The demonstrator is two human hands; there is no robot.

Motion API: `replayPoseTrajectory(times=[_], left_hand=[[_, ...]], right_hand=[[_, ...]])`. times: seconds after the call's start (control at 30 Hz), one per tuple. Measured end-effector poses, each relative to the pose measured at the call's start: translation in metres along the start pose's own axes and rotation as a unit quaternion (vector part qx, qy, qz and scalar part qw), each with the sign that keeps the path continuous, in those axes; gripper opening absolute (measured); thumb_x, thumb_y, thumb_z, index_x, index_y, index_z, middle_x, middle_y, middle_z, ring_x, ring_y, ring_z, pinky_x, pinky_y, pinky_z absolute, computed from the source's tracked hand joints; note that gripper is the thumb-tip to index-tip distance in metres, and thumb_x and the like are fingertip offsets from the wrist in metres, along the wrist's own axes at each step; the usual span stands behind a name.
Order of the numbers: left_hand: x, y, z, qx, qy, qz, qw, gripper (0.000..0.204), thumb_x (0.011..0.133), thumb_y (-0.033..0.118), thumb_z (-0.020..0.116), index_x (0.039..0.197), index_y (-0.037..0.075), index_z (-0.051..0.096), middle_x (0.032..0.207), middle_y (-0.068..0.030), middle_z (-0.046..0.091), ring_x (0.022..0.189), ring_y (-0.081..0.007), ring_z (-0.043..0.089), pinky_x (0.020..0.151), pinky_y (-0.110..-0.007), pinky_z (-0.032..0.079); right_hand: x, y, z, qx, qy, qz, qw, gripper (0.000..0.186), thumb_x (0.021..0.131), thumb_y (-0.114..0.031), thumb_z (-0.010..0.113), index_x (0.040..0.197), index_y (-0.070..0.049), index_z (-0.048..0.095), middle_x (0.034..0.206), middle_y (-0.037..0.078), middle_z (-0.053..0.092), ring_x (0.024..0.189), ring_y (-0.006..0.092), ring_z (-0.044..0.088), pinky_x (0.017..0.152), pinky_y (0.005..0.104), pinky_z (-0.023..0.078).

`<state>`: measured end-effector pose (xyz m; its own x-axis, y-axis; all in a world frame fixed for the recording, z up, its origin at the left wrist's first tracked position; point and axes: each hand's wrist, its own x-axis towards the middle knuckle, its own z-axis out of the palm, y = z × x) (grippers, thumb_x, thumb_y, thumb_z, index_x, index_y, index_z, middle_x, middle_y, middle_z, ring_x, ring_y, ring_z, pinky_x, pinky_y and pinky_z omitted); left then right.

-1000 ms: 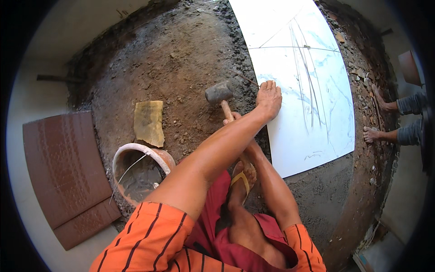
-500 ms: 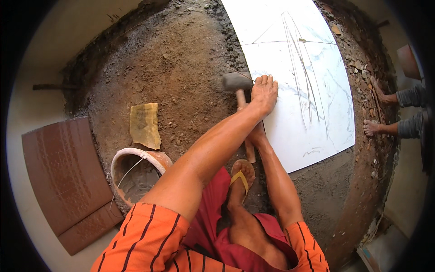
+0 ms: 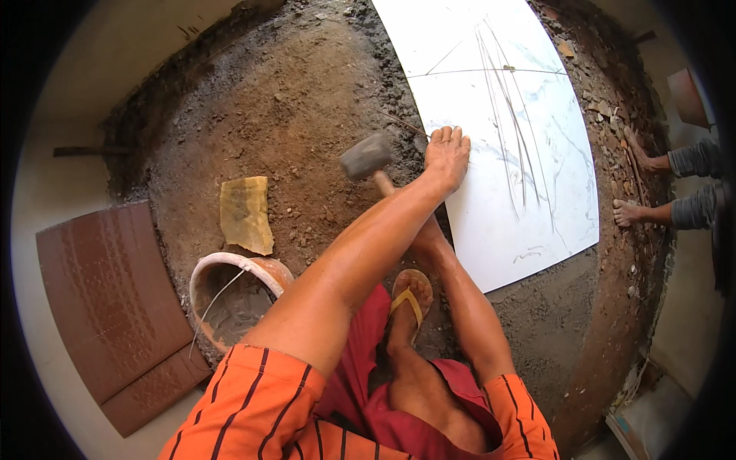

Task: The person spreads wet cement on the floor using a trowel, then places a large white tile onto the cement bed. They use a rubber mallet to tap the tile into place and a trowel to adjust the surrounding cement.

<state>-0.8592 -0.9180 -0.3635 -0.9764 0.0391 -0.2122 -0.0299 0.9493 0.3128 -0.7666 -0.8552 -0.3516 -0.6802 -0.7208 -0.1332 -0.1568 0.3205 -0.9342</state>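
**Tile pressed down while mallet is held above the mortar bed**

While the left hand [image 3: 447, 156] is laid flat with fingers spread on the left edge of the large white marble tile [image 3: 506, 138], a rubber mallet [image 3: 368, 157] is held just beside it, above the mortar bed [image 3: 291, 100]. The right hand is hidden under the left forearm, so its grip on the wooden handle cannot be seen. A yellow sponge [image 3: 245, 215] is lying on the mortar, near a round bucket [image 3: 234, 295] with wet cement. Brown tiles [image 3: 115, 307] are stacked at the lower left. At the right edge, the bare feet [image 3: 632, 180] of another person are seen.
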Motion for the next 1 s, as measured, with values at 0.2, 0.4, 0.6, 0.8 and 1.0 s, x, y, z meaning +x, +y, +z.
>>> replayPoseTrajectory(times=[0.2, 0.4, 0.6, 0.8, 1.0], left_hand=[[0.009, -0.002, -0.025, 0.025, -0.062, 0.025, 0.997, 0.054, 0.076, 0.007, 0.063, 0.129, 0.001, 0.052, 0.127, -0.014, 0.053, 0.118, -0.026, 0.047, 0.096, -0.038, 0.04], [0.042, -0.12, -0.043, -0.429, 0.158, -0.33, 0.826, 0.016, 0.085, 0.01, 0.06, 0.098, 0.008, 0.069, 0.085, -0.0059, 0.069, 0.059, -0.0068, 0.054, 0.046, -0.02, 0.037], [0.084, -0.147, -0.052, -0.391, 0.139, -0.393, 0.821, 0.026, 0.082, 0.025, 0.073, 0.089, 0.0, 0.068, 0.077, -0.0084, 0.066, 0.064, -0.0142, 0.059, 0.055, -0.031, 0.047], [0.101, -0.164, -0.038, -0.436, 0.107, -0.396, 0.801, 0.023, 0.078, 0.018, 0.067, 0.091, 0.0, 0.065, 0.094, -0.0148, 0.067, 0.081, -0.0202, 0.063, 0.071, -0.036, 0.05], [0.087, -0.163, -0.036, -0.422, 0.177, -0.365, 0.81, 0.011, 0.078, 0.011, 0.06, 0.073, 0.0, 0.06, 0.075, -0.0103, 0.063, 0.064, -0.0173, 0.054, 0.059, -0.038, 0.044]], right_hand=[[-0.011, 0.024, 0.013, -0.015, 0.072, -0.066, 0.995, 0.04, 0.093, -0.022, 0.056, 0.128, -0.003, 0.054, 0.103, 0.021, 0.066, 0.094, 0.0319, 0.065, 0.081, 0.039, 0.049], [-0.062, 0.017, 0.012, 0.024, -0.025, 0.148, 0.988, 0.05, 0.089, -0.032, 0.061, 0.127, -0.001, 0.054, 0.097, 0.021, 0.067, 0.088, 0.0281, 0.066, 0.078, 0.0371, 0.05], [-0.082, 0.012, -0.001, 0.071, -0.045, 0.231, 0.969, 0.05, 0.088, -0.03, 0.062, 0.126, 0.002, 0.053, 0.1, 0.026, 0.065, 0.097, 0.0375, 0.065, 0.082, 0.0407, 0.05], [-0.091, 0.024, -0.001, 0.081, -0.029, 0.195, 0.977, 0.047, 0.088, -0.027, 0.063, 0.125, 0.001, 0.053, 0.1, 0.027, 0.065, 0.096, 0.0377, 0.065, 0.081, 0.0403, 0.05], [-0.087, 0.026, 0.007, 0.065, -0.024, 0.155, 0.985, 0.045, 0.088, -0.027, 0.063, 0.124, -0.001, 0.054, 0.099, 0.025, 0.065, 0.095, 0.0392, 0.065, 0.078, 0.0403, 0.051]])
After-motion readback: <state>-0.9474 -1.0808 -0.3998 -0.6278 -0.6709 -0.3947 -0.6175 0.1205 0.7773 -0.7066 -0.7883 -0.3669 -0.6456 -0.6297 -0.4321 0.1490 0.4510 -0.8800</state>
